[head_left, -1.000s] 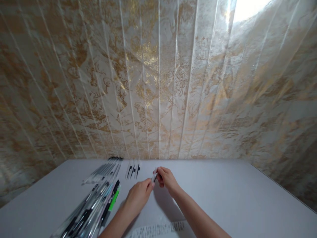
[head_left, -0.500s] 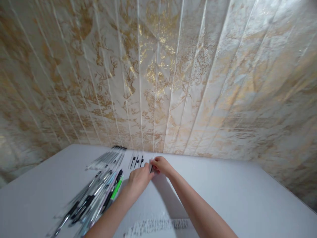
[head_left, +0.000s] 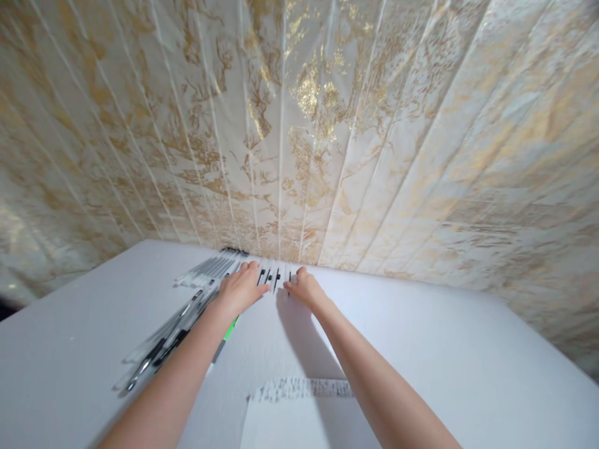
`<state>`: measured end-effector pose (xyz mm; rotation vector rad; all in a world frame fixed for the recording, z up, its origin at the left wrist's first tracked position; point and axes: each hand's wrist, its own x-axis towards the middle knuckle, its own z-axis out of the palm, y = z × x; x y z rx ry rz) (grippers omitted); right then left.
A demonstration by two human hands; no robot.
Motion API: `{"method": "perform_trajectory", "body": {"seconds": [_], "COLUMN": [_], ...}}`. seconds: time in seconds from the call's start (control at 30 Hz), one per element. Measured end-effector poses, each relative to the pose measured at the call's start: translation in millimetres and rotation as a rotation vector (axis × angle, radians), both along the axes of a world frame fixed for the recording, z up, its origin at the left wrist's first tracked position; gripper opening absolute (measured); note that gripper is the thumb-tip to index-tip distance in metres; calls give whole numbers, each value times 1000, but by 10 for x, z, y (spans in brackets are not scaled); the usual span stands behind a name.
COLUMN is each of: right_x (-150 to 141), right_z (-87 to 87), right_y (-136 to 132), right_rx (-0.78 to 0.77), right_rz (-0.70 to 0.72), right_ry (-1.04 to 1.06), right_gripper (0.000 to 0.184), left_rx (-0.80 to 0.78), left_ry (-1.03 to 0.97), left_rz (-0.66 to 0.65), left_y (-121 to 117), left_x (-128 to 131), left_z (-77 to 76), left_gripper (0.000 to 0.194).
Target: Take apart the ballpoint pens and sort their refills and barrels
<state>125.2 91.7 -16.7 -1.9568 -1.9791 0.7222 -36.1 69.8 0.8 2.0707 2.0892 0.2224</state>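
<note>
My right hand (head_left: 305,288) is at the back of the white table, its thumb and fingers closed on a small clear packet with a slim black stick (head_left: 290,278) in it. Just left of it, several similar small clear packets with black sticks and black tabs (head_left: 269,277) lie in a row. My left hand (head_left: 238,290) reaches beside that row, thumb and fingers apart, with nothing visible in it. Under and behind my left forearm lies a pile of pens (head_left: 156,355), partly hidden. A green and grey pen (head_left: 227,333) shows at its right edge.
A fan of slim clear-barrelled pens (head_left: 203,269) with black ends lies at the back left. A sheet of paper with dark writing (head_left: 299,390) lies at the near edge. A gold-patterned, pleated curtain (head_left: 299,125) hangs behind the white table (head_left: 421,349).
My left hand has let go of the small packet and moved left toward the row. My right hand keeps the packet, now down at the row's right end. The view has tilted.
</note>
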Motion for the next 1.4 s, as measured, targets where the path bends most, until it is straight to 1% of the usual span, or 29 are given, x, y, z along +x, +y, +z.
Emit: {"method": "perform_trajectory", "body": {"seconds": [0.1, 0.27, 0.5, 0.7, 0.8, 0.9, 0.93, 1.0, 1.07, 1.13, 1.2, 1.33, 1.4], "right_x": [-63, -175, -172, -175, -161, -115, -98, -75, -77, -104, -136, -136, -92], "right_z": [24, 5, -45, -93, -140, -169, -169, -159, -145, -138, -142, -152, -142], "right_y": [-20, 75, 127, 173, 210, 206, 182, 95, -30, -158, -254, -317, -296], "right_rx": [3, 3, 6, 27, 46, 66, 74, 91, 93, 77, 52, 11, 5], "right_rz": [18, 29, 12, -17, -30, -38, -36, -13, 45, 112, 147, 152, 157], "right_ry": [-35, -59, -63, -12, 49, 141, 179, 262, 350, 431, 489, 512, 472], "right_gripper": [43, 34, 36, 34, 33, 30, 29, 27, 21, 16, 15, 8, 9], "left_rx": [2, 7, 0, 54, 109, 175, 190, 201, 198, 197, 195, 165, 166], "left_ry": [-7, -8, -42, -161, -282, -466, -542, -709, -878, -1031, -1155, -1284, -1300], "left_rz": [-3, -18, -25, 16, 38, 60, 69, 89, 106, 112, 102, 59, 48], "left_y": [-2, -23, -13, -7, 23, 82, 103, 133, 139, 120, 85, 22, 15], "left_x": [6, 49, 58, 30, 12, 15, 27, 77, 159, 260, 363, 507, 529], "left_z": [-2, 22, 7, -19, -28, -35, -40, -59, -90, -127, -163, -204, -208], "left_gripper": [48, 47, 45, 44, 37, 26, 27, 36, 44, 44, 40, 34, 32]}}
